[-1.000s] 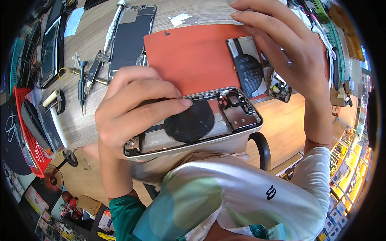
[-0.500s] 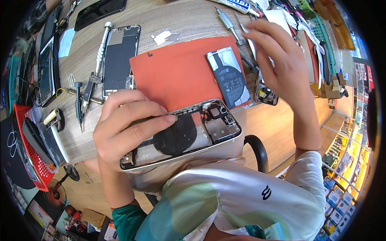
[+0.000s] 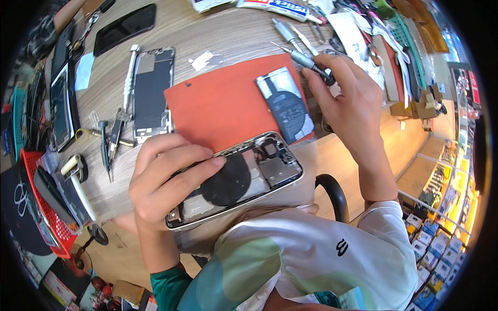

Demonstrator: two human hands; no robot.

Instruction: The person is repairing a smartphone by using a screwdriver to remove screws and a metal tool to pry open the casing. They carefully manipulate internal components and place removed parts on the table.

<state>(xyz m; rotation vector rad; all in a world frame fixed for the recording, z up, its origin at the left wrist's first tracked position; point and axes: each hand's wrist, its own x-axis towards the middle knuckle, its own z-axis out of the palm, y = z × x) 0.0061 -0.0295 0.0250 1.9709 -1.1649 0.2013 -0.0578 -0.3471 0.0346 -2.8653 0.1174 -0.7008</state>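
My left hand (image 3: 168,179) grips the left part of an opened phone housing (image 3: 280,171), thumb and fingers on its upper edge. The housing tilts over my lap at the table's edge; inside are a round black pad (image 3: 226,179) and a camera module (image 3: 270,149). In my right hand (image 3: 353,101) is a slim grey screwdriver (image 3: 305,60), pinched at its dark end, its thin tip pointing up and left. A phone battery (image 3: 290,111) lies on the red mat (image 3: 218,106), between the housing and my right hand.
A detached phone screen (image 3: 153,88) and a silver tool (image 3: 129,78) lie left of the mat. Farther left are a screwdriver (image 3: 105,150) and a red basket (image 3: 46,207). A black phone (image 3: 124,30), a glue tube (image 3: 280,9) and another screwdriver (image 3: 284,31) lie beyond.
My right hand has closed on the screwdriver, which lay beside the mat, and lifted it. My left hand still holds the housing; the whole view has shifted slightly.
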